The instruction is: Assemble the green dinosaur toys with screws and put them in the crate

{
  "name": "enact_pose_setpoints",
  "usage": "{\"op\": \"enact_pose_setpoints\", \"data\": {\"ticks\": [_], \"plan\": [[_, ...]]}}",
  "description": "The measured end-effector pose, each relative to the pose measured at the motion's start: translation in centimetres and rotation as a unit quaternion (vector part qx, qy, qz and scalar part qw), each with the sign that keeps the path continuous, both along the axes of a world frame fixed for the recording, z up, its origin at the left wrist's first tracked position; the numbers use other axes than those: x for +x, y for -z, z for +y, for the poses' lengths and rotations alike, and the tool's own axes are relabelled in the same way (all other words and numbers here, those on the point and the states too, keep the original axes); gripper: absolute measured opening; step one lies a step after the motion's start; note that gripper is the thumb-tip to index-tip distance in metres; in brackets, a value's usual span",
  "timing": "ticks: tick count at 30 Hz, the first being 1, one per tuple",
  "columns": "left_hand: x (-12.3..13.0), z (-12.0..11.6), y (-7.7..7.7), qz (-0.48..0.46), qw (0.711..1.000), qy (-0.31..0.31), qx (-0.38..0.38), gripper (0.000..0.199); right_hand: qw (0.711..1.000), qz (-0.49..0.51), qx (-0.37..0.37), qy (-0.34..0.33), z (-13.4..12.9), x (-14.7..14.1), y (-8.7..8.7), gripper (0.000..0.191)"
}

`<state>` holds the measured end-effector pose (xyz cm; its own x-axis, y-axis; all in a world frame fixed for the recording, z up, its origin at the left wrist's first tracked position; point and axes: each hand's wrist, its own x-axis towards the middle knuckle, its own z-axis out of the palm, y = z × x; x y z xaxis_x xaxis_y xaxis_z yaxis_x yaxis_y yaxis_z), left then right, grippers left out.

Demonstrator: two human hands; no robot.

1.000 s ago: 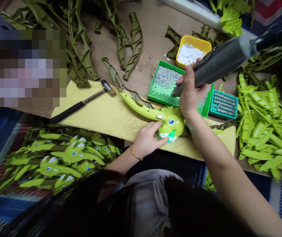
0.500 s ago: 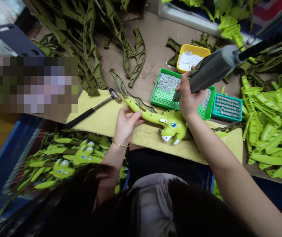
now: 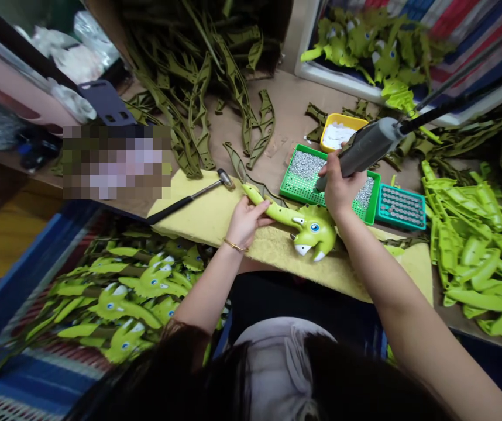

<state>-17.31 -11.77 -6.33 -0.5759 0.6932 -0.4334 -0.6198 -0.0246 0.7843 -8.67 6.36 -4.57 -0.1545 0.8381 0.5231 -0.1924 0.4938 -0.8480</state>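
Head view:
1. Left hand [image 3: 244, 222]: fingers are pinching lime-green plastic dinosaur piece [image 3: 320, 236] by its narrow end, probably steadying it on yellow cloth pad [image 3: 272, 250].
2. Right hand [image 3: 341, 187]: fingers are wrapping grey cylindrical driver [image 3: 368, 148], likely for control.

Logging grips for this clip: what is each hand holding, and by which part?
Left hand: the green toy, by its long narrow end. Right hand: the grey driver, near its lower end.

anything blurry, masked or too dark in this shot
Head view, left: a pixelated block masks one patch; head view, middle: toy and hammer look fairly clear; head view, lower left: blue crate looks soft; head view, bottom: dark hair sinks into near-black.
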Motion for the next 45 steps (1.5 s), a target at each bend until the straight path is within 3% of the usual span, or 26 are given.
{"op": "enact_pose_setpoints", "data": {"ticks": [6, 9, 12, 15, 21, 25, 28, 31, 33, 35, 40, 45], "plan": [[0.5, -0.2, -0.2, -0.004, 1.0, -0.001, -0.001, 0.031, 1.0, -0.006, 0.017, 0.001, -0.9, 1.1, -2.3, 0.04], [1.1, -0.3, 0.0, -0.016, 1.0, -0.001, 0.009, 0.033, 0.999, -0.006, 0.035, 0.005, -3.5, 1.9, -4.1, 0.044], [1.6, -0.1, 0.4, -0.016, 1.0, -0.009, 0.014, 0.035, 0.998, -0.017, 0.042, -0.047, -6.8, 1.9, -4.8, 0.042], [1.8, -0.1, 0.7, -0.011, 1.0, -0.009, 0.021, 0.038, 0.993, -0.075, 0.018, -0.087, -8.9, 1.3, -4.1, 0.047], [1.9, -0.3, 1.2, -0.007, 0.999, -0.003, 0.049, 0.05, 0.993, -0.091, 0.02, -0.069, -9.2, 0.6, -1.3, 0.039], [1.9, -0.3, 1.2, -0.011, 0.999, -0.009, 0.051, 0.051, 0.992, -0.083, 0.014, -0.09, -9.8, 0.9, -1.6, 0.038], [1.8, -0.3, 0.9, -0.018, 0.999, -0.003, 0.041, 0.048, 0.992, -0.087, 0.012, -0.086, -8.7, 0.8, -3.1, 0.054], [1.4, -0.4, 0.4, -0.022, 0.999, 0.021, 0.024, 0.043, 0.997, -0.066, 0.033, 0.02, -5.4, -0.1, -3.9, 0.057], [0.9, -0.3, 0.2, -0.017, 0.999, 0.029, 0.009, 0.037, 0.992, -0.076, 0.031, 0.093, -2.7, -0.8, -3.5, 0.057], [0.4, -0.3, 0.2, -0.006, 1.0, 0.014, 0.003, 0.031, 0.988, -0.096, 0.018, 0.121, -0.7, -1.3, -2.5, 0.06], [-0.6, -0.2, 0.8, 0.013, 1.0, 0.003, 0.021, 0.028, 0.983, -0.151, 0.029, 0.096, 1.5, -1.1, 0.1, 0.059], [-0.6, -0.4, 1.4, 0.023, 0.999, 0.005, 0.024, 0.032, 0.974, -0.228, 0.005, 0.012, 2.2, -0.7, 1.7, 0.058]]}}
